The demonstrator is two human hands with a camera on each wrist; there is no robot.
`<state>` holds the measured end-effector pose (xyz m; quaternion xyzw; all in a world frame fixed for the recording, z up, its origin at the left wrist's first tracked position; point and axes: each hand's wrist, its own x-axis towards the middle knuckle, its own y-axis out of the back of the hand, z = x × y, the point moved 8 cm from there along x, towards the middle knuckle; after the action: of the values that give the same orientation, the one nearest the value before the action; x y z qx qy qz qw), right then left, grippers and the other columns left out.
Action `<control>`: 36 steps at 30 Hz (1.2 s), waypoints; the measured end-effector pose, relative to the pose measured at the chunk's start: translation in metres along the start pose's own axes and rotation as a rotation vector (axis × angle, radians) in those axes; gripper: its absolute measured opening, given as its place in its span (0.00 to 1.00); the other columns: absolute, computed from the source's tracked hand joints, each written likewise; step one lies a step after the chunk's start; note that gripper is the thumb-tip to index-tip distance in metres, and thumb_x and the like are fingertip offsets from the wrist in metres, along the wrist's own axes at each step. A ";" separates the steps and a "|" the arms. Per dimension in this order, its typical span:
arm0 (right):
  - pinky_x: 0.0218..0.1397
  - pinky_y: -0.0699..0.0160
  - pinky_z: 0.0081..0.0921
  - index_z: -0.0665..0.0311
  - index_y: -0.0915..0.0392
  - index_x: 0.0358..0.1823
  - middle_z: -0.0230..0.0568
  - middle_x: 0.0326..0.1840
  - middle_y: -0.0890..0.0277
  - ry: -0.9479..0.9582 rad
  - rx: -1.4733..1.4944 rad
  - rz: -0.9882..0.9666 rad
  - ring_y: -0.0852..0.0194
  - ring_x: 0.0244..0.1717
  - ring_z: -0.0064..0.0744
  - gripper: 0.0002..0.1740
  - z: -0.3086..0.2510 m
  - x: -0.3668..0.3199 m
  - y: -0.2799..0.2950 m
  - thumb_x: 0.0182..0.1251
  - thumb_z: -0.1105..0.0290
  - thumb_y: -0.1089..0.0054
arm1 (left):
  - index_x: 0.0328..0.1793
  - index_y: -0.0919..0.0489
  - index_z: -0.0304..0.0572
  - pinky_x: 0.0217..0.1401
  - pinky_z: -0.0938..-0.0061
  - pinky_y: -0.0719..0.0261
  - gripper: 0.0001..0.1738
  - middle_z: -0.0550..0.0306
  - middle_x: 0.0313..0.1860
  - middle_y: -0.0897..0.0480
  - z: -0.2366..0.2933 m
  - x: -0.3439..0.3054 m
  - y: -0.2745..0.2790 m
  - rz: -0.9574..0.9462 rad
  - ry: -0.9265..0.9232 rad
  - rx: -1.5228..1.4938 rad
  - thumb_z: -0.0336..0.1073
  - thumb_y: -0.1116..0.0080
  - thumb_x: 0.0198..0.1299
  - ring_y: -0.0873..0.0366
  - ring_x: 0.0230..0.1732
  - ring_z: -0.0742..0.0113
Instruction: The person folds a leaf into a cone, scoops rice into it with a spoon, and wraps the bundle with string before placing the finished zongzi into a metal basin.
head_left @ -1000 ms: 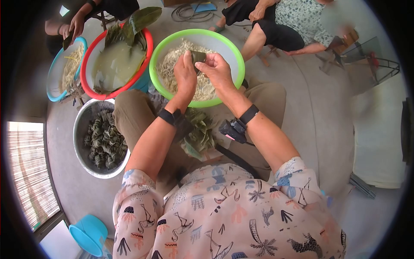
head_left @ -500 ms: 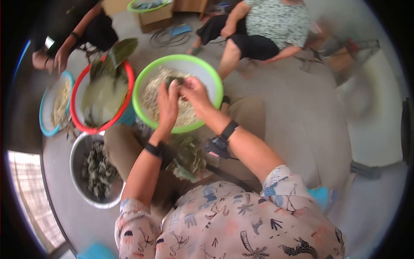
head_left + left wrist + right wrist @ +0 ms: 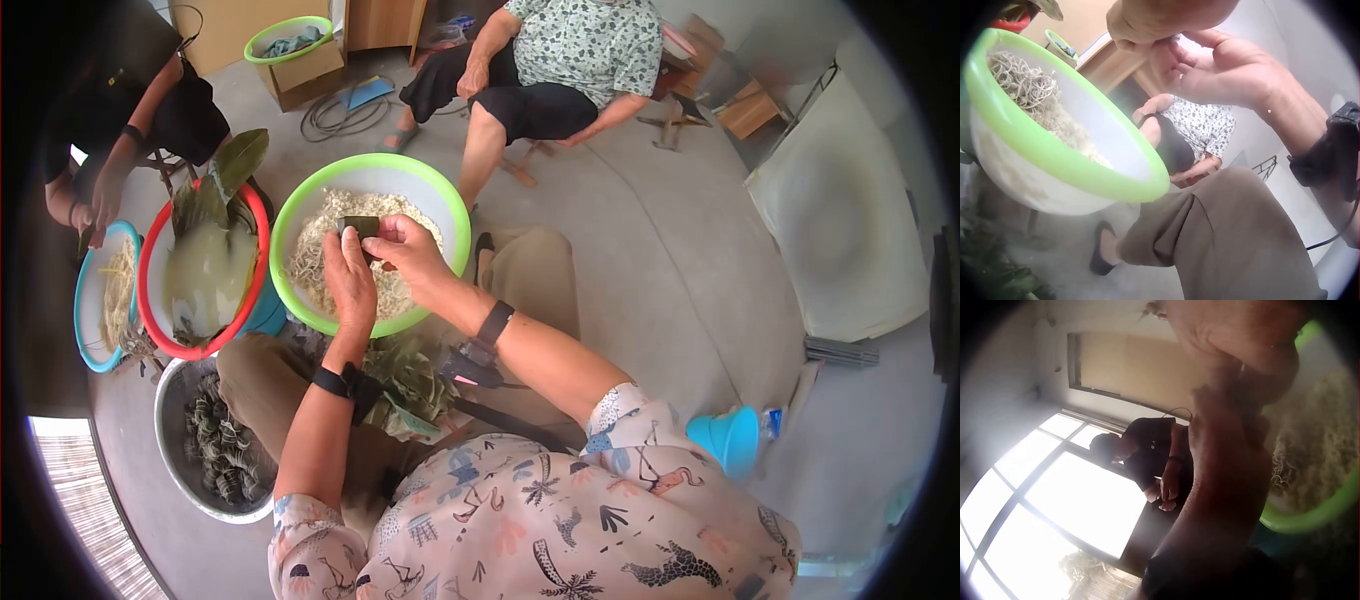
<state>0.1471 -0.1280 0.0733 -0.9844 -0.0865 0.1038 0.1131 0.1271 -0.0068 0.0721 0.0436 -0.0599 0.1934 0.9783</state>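
Note:
Both hands hold a dark green leaf (image 3: pixel 359 226), folded into a small parcel, over a green-rimmed basin (image 3: pixel 455 205). My left hand (image 3: pixel 350 278) grips its left side with the thumb up against it. From the right, my right hand (image 3: pixel 412 258) pinches the parcel between thumb and fingers. Below them the basin holds pale crumbly grain (image 3: pixel 405 205) and a heap of tangled whitish strands (image 3: pixel 1025 81). In the left wrist view the hands (image 3: pixel 1229 72) meet above the rim, and the parcel is mostly hidden behind them.
A red-rimmed tub (image 3: pixel 262 215) of cloudy liquid and leaves stands left, beside a blue-rimmed basin (image 3: pixel 135 235). Tied leaf parcels (image 3: pixel 222 445) fill a metal bowl (image 3: pixel 168 400). Loose leaves (image 3: pixel 410 380) lie between the legs. Two people sit opposite.
The head view has shifted, so basins and hands now sit lower and further left. The hands have kept hold of the leaf parcel and turned it above the basin.

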 end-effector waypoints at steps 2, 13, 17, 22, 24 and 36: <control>0.39 0.29 0.21 0.65 0.27 0.48 0.35 0.42 0.24 0.004 0.046 -0.025 0.27 0.40 0.23 0.15 0.000 0.000 0.000 0.62 0.71 0.37 | 0.44 0.29 0.34 0.35 0.69 0.30 0.18 0.54 0.31 0.27 -0.011 0.002 -0.002 0.005 0.002 -0.010 0.45 0.59 0.75 0.31 0.31 0.68; 0.35 0.29 0.25 0.66 0.21 0.32 0.38 0.31 0.22 0.018 -0.648 0.062 0.26 0.31 0.26 0.19 0.036 0.014 0.040 0.63 0.55 0.36 | 0.47 0.26 0.41 0.27 0.75 0.28 0.21 0.59 0.36 0.24 -0.007 -0.001 0.005 0.008 0.246 -0.229 0.52 0.59 0.73 0.28 0.32 0.72; 0.39 0.26 0.33 0.67 0.20 0.26 0.47 0.29 0.23 0.026 -1.249 -0.235 0.23 0.31 0.41 0.18 0.080 0.015 0.029 0.57 0.57 0.32 | 0.42 0.26 0.34 0.42 0.66 0.30 0.21 0.51 0.32 0.25 -0.012 0.001 0.004 0.018 0.069 -0.082 0.48 0.57 0.73 0.30 0.35 0.63; 0.54 0.30 0.38 0.63 0.21 0.43 0.47 0.50 0.25 0.477 -1.058 -0.259 0.29 0.53 0.49 0.19 0.066 -0.010 0.017 0.51 0.61 0.36 | 0.37 0.28 0.34 0.37 0.67 0.32 0.20 0.53 0.27 0.29 0.020 -0.008 0.002 0.079 0.063 -0.236 0.45 0.56 0.73 0.35 0.30 0.66; 0.54 0.30 0.38 0.63 0.22 0.44 0.48 0.49 0.25 0.408 -1.015 -0.257 0.29 0.53 0.49 0.19 0.059 -0.011 0.013 0.52 0.60 0.36 | 0.35 0.29 0.34 0.34 0.68 0.33 0.19 0.55 0.25 0.31 0.011 -0.009 -0.005 0.044 0.206 -0.377 0.44 0.55 0.73 0.36 0.29 0.69; 0.50 0.26 0.36 0.60 0.34 0.61 0.46 0.48 0.22 0.427 -0.827 -0.397 0.22 0.51 0.45 0.25 0.082 0.049 0.024 0.65 0.62 0.42 | 0.47 0.25 0.36 0.32 0.77 0.28 0.21 0.60 0.33 0.25 0.046 -0.032 0.006 -0.077 0.162 -0.354 0.49 0.59 0.72 0.29 0.33 0.74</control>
<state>0.1795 -0.1244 -0.0193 -0.9106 -0.2810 -0.1663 -0.2534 0.0914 -0.0182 0.1133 -0.1427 -0.0124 0.1450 0.9790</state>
